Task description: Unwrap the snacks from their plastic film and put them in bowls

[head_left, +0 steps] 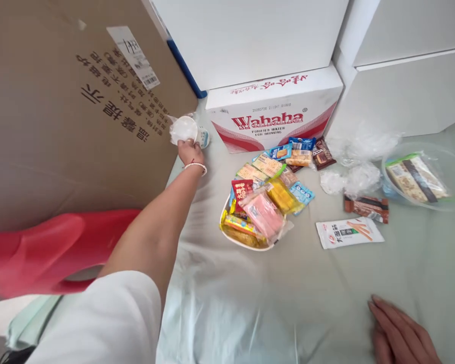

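Note:
My left arm stretches far forward, and my left hand, with a beaded bracelet at the wrist, has its fingers closed on the near edge of a white paper cup. Thin see-through plastic shows around this cup, and its mouth is turned towards me. Right beside it lies a second paper cup with blue print. At the lower right, my right hand lies on the cloth, holding nothing, its fingers stretched out. Nearest to it is a white snack packet with a picture of sticks.
A white bowl overflows with wrapped snacks. Behind it stands a Wahaha water carton. A see-through bowl holding a packet, crumpled plastic and a brown packet lie rightward. A cardboard box and red chair bound the left.

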The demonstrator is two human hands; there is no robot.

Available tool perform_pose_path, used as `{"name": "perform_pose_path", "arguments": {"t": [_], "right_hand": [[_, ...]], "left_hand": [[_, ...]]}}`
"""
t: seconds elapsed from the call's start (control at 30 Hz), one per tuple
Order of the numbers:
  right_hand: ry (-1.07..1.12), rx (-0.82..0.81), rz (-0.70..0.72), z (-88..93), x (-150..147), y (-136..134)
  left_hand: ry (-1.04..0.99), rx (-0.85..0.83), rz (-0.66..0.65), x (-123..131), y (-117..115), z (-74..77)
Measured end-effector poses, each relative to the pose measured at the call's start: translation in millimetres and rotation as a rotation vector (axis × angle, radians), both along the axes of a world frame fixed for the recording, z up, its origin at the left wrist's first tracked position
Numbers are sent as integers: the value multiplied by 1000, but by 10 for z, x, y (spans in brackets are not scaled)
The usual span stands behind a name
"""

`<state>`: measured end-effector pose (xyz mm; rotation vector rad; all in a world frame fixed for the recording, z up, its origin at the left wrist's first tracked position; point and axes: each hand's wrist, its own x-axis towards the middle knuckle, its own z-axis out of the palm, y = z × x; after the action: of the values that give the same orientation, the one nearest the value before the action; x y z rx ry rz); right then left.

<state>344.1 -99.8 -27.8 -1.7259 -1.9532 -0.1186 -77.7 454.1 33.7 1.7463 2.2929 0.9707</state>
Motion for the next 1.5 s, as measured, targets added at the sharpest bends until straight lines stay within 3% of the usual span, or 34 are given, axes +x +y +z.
{"name": "perform_pose_path", "arguments": {"t": [0.17,0.27,0.43,0.53,0.67,0.77,0.9,0.97,1.07,1.13,1.23,1.37,1.5], "right_hand": [[37,-6,-33,159,-200,90],[54,-9,-33,156,-197,89],[98,7,-36,157,-165,74],[130,-31,-36,165,-174,77],[187,-72,-58,174,-200,82],[294,-119,-80,249,-136,139],[519,-367,-70,532,173,482],[555,-412,-123,705,359,818],[432,-265,-157,876,536,1459],[329,-162,-107,897,569,1884],[206,-89,-26,819,544,2385],[116,-116,-28,677,528,2734],[65,-163,-64,698,641,2850]], "left_hand": [[-31,17,84,178,-1035,63],[-50,24,127,240,-1648,182],[127,-61,197,267,-2572,419],[203,-157,118,246,-2990,468],[162,-228,-118,187,-3422,462],[130,-139,-229,158,-3777,479],[110,12,-212,140,-4243,397],[129,-53,-180,128,-4378,256],[215,-219,-107,108,-4431,-12],[265,-282,-81,97,-4416,-151],[298,-308,-78,86,-4400,-238],[299,-306,-62,88,-4415,-238],[301,-302,-35,98,-4421,-241]]}}
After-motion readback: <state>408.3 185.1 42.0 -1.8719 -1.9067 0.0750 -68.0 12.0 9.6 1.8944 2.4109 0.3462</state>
